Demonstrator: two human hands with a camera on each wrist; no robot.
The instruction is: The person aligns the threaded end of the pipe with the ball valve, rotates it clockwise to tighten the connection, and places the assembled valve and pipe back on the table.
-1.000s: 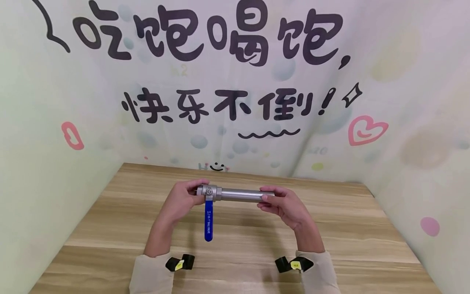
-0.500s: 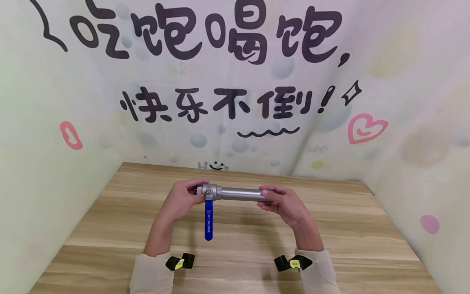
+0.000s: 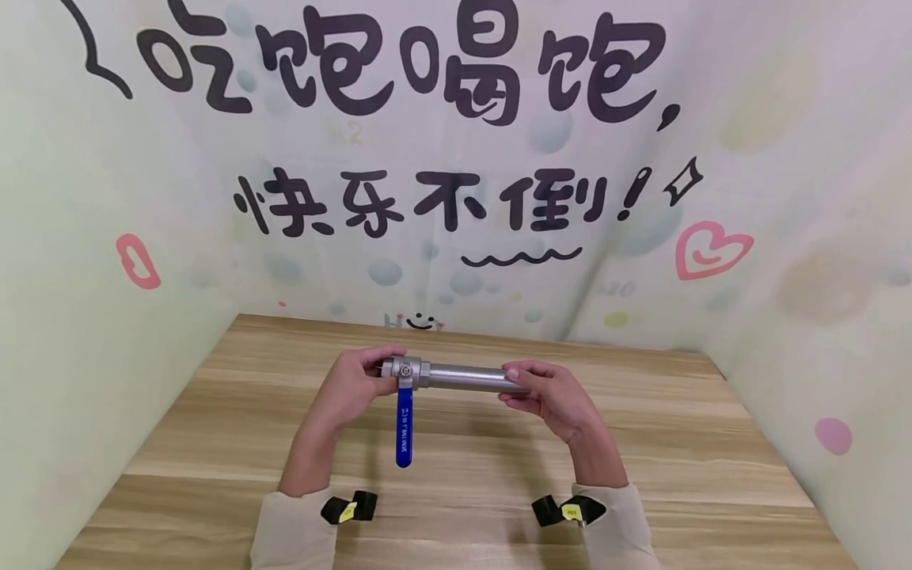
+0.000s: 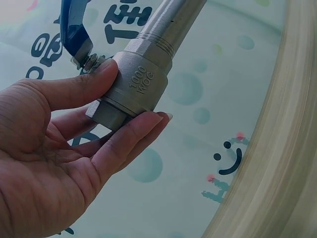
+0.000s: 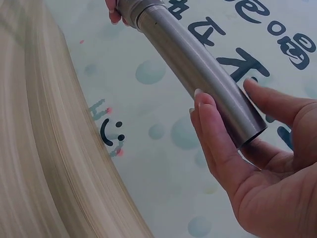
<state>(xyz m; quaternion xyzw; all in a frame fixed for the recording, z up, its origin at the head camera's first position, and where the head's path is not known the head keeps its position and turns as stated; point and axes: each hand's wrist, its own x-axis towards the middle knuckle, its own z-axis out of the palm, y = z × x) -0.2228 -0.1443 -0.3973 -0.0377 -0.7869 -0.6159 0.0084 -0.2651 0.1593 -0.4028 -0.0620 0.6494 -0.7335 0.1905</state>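
Observation:
A steel ball valve [image 3: 408, 370] with a blue lever [image 3: 404, 427] is held in the air above the table, its lever pointing toward the person. My left hand [image 3: 349, 388] grips the valve body at its hexagonal end, thumb on one side and fingers on the other. A straight metal pipe [image 3: 466, 378] extends rightward from the valve. At their joint, some pipe threads [image 4: 158, 47] show in the left wrist view. Around the pipe's free end my right hand [image 3: 559, 396] holds with thumb and fingers; its open mouth [image 5: 252, 138] faces the palm in the right wrist view.
Below lies a wood-grain table [image 3: 456, 491]. A printed white cloth backdrop [image 3: 456, 293] stands behind it, with light walls at both sides. Black wrist mounts [image 3: 349, 508] with yellow labels sit at both sleeve cuffs.
My right thumb has shifted up across the pipe since one second ago, and its fingers have moved slightly. The left hand and the valve stay in place.

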